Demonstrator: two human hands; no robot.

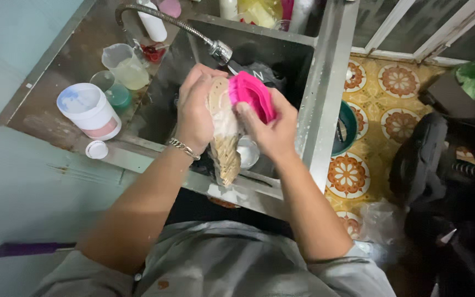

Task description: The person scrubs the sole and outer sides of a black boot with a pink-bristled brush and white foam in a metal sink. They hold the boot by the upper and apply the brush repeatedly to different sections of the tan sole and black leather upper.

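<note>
Over a steel sink (320,93) my left hand (196,110) grips a shoe (225,146) turned sole-up, its beige ridged sole covered in white foam. My right hand (273,129) holds a bright pink scrubbing brush (253,94) pressed against the upper end of the sole. A silver chain bracelet (183,148) sits on my left wrist. A flexible metal tap hose (171,22) ends in a nozzle (221,50) just above the shoe. Below the shoe, in the basin, a small round metal item (247,152) shows.
On the sink's left ledge stand a white tub (88,110) with its cap (97,149) beside it, a clear measuring jug (125,66), a glass (111,88) and a white bottle (152,22). To the right lie patterned floor tiles (399,82), a green bucket (347,129) and dark objects (446,165).
</note>
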